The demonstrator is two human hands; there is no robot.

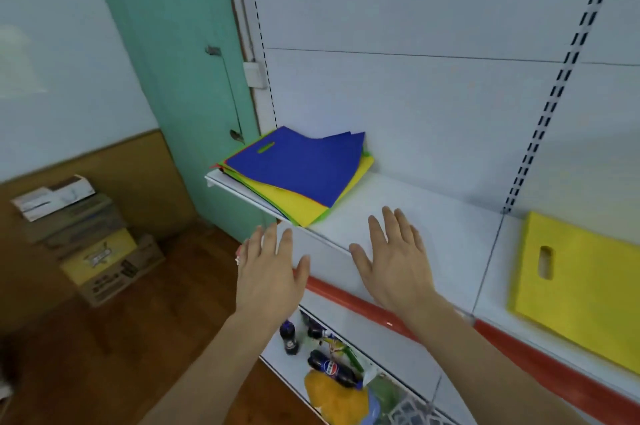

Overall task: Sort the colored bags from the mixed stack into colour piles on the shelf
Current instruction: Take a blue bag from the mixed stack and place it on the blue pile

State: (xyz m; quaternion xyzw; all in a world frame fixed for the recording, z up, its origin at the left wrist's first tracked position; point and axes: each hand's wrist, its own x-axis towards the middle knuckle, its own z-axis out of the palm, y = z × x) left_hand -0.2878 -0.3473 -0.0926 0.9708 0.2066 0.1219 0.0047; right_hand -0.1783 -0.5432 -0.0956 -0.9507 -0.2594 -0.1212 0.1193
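Note:
A mixed stack of flat bags (298,171) lies at the left end of the white shelf (426,216). A blue bag is on top, with yellow, green and red edges showing below it. One yellow bag (581,282) lies alone at the right end of the shelf. My left hand (270,268) hovers with straight fingers just in front of the shelf's edge, below the stack. My right hand (398,258) is spread flat over the bare middle of the shelf. Neither hand holds anything.
A red strip (349,296) runs along the shelf's front edge. Bottles (329,365) and packets fill the lower shelf. Cardboard boxes (86,237) are stacked on the wooden floor at the left, beside a green door (187,78).

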